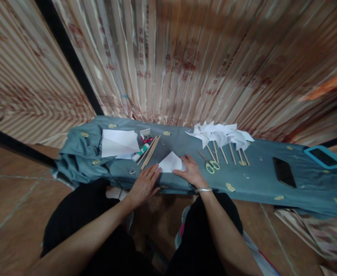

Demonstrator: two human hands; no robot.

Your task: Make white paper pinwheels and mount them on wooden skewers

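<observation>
A white sheet of paper, folded to a triangle with its peak pointing away from me, lies near the front edge of the cloth-covered bench. My left hand rests at its left corner, fingers stretched out and touching the paper. On the opposite corner is my right hand, thumb and fingers spread, pressing the paper down. Wooden sticks lie just beyond my left hand. Green-handled scissors are to the right of my right hand.
A stack of white paper lies at the left, beside a glue stick and a small red-and-white box of metal pieces. Several paper pinwheels on sticks lie at the back right. Farther right are a phone and a blue-framed device.
</observation>
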